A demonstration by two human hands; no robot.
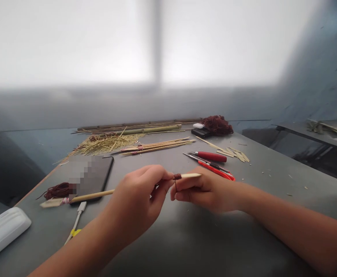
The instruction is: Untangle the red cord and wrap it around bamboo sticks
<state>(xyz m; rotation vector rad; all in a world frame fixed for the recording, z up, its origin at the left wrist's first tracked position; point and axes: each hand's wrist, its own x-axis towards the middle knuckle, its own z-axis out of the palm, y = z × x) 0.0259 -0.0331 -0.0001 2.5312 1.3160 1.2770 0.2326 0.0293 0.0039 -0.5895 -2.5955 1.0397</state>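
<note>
Both of my hands meet over the grey table (186,238), pinched on one thin bamboo stick (93,196) that runs from the lower left to the right. My left hand (139,200) grips the stick's middle. My right hand (203,190) holds it near the pale tip (190,175), where dark red thread (177,176) is wound round it. A short strand of thread hangs between my fingers. The stick's far left end carries a pinkish wrap (65,200).
A black phone (92,175) lies at the left beside a bundle of dark red thread (57,191). Red-handled cutters (213,163) lie right of centre. Bound bamboo sticks (157,146), straw (105,143), shavings (234,153) and a white case (1,231) are also there.
</note>
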